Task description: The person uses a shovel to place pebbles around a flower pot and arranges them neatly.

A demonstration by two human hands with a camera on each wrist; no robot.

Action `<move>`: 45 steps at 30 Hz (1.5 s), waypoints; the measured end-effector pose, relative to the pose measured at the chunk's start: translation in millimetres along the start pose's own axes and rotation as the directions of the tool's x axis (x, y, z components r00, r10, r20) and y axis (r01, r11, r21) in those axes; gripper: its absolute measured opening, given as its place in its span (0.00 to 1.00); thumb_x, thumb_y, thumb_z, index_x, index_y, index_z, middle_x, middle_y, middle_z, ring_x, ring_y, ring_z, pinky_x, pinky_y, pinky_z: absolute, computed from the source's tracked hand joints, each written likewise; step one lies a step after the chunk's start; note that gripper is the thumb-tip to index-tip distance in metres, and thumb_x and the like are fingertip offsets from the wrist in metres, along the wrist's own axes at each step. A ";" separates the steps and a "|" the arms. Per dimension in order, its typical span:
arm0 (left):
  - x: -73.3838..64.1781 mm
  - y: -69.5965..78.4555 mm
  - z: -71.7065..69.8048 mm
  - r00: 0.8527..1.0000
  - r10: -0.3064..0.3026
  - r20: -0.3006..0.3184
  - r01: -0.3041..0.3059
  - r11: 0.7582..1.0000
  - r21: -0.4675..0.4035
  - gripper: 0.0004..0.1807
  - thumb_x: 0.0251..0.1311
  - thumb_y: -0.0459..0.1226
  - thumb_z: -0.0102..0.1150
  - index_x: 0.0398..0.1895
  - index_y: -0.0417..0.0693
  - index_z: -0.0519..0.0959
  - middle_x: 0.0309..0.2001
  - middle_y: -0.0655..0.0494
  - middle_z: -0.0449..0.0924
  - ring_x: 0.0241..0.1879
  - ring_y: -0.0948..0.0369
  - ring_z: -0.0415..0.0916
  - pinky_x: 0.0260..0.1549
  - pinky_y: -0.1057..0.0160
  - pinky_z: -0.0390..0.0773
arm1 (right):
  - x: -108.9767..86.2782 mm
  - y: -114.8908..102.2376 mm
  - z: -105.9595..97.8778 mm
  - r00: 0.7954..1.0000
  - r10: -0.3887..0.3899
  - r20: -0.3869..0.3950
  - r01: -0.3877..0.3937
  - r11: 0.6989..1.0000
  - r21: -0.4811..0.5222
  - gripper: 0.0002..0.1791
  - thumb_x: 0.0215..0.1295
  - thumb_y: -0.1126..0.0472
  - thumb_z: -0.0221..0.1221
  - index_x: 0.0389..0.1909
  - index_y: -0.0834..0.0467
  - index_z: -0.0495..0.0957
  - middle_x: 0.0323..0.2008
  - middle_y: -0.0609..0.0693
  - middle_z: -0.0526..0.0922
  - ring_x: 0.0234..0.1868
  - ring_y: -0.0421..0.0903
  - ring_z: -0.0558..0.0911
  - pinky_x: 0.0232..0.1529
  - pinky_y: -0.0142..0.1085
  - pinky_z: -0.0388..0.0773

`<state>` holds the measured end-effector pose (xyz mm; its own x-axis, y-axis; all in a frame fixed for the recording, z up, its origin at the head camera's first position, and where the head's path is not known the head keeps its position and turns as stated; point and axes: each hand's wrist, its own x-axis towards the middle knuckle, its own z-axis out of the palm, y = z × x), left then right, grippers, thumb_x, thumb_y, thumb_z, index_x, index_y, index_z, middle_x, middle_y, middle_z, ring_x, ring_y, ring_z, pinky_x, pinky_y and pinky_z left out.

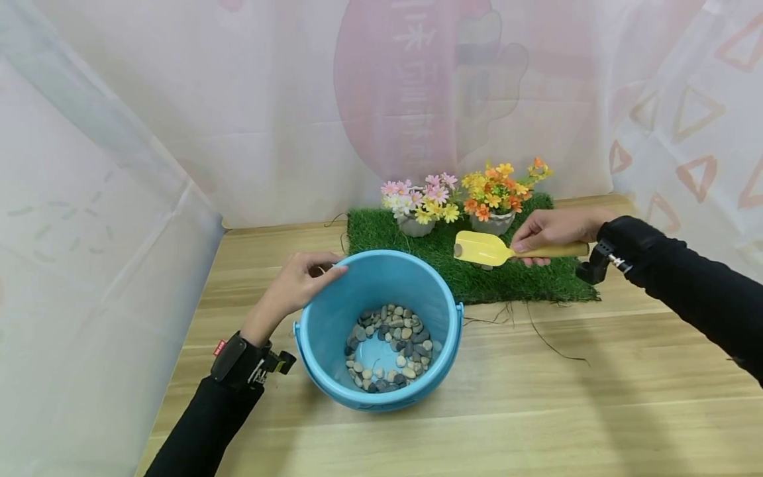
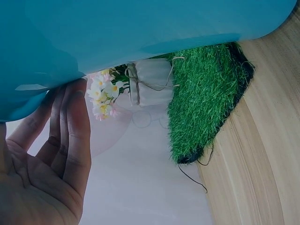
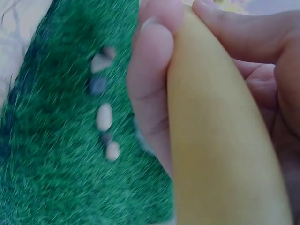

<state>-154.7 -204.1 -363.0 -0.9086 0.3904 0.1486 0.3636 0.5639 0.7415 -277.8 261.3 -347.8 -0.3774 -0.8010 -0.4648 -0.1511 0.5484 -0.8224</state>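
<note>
A blue bucket (image 1: pixel 326 318) stands on the wooden table, with grey and pale pebbles (image 1: pixel 411 334) over its bottom. My left hand (image 1: pixel 301 281) grips its upper left rim, and the left wrist view has the fingers (image 2: pixel 77 136) against the bucket's outer side. Above the grass mat, my right hand (image 1: pixel 551 232) holds a small yellow trowel (image 1: pixel 484 249) by its wooden handle (image 3: pixel 211 117). The blade points left toward the bucket, and a brownish pebble (image 1: pixel 457 250) shows at its tip. Several pebbles (image 3: pixel 105 117) lie in a row on the mat below the right hand.
The green grass mat (image 1: pixel 536 281) lies behind and right of the bucket. On its back part stand a pot of pink and yellow flowers (image 1: pixel 420 199) and a pot of orange flowers (image 1: pixel 495 192). Loose dark threads (image 1: pixel 551 344) trail onto the table. Printed cloth (image 1: pixel 286 119) hangs behind.
</note>
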 end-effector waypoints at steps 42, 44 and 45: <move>0.5 -3.0 1.3 1.000 0.020 -0.015 -0.020 1.000 0.005 0.14 0.63 0.48 0.54 0.45 0.55 0.81 0.33 0.64 0.81 0.25 0.66 0.77 0.24 0.61 0.79 | 29.2 -7.7 -2.8 0.965 0.254 -0.065 -0.259 0.884 -0.388 0.17 0.71 0.62 0.46 0.26 0.59 0.80 0.21 0.54 0.76 0.18 0.43 0.66 0.22 0.37 0.67; 0.6 -3.1 1.3 1.000 0.018 -0.017 -0.018 1.000 0.012 0.14 0.62 0.49 0.54 0.45 0.55 0.81 0.33 0.64 0.81 0.25 0.67 0.77 0.24 0.61 0.79 | 29.9 -9.8 -2.7 0.963 0.259 -0.070 -0.266 0.880 -0.394 0.17 0.71 0.63 0.46 0.25 0.59 0.80 0.21 0.54 0.76 0.18 0.43 0.66 0.21 0.37 0.67; 0.7 -3.1 1.3 1.000 0.016 -0.018 -0.016 1.000 0.016 0.14 0.62 0.49 0.54 0.44 0.55 0.81 0.33 0.64 0.81 0.25 0.67 0.77 0.24 0.61 0.78 | 30.0 -10.0 -2.8 0.961 0.265 -0.074 -0.272 0.880 -0.389 0.17 0.71 0.63 0.46 0.25 0.59 0.80 0.21 0.54 0.75 0.18 0.43 0.65 0.21 0.36 0.67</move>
<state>-156.2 -204.7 -366.0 -0.9062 0.3861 0.1723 0.3811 0.5694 0.7284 -290.1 232.4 -352.7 -0.4703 -0.6070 -0.6406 -0.3853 0.7943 -0.4697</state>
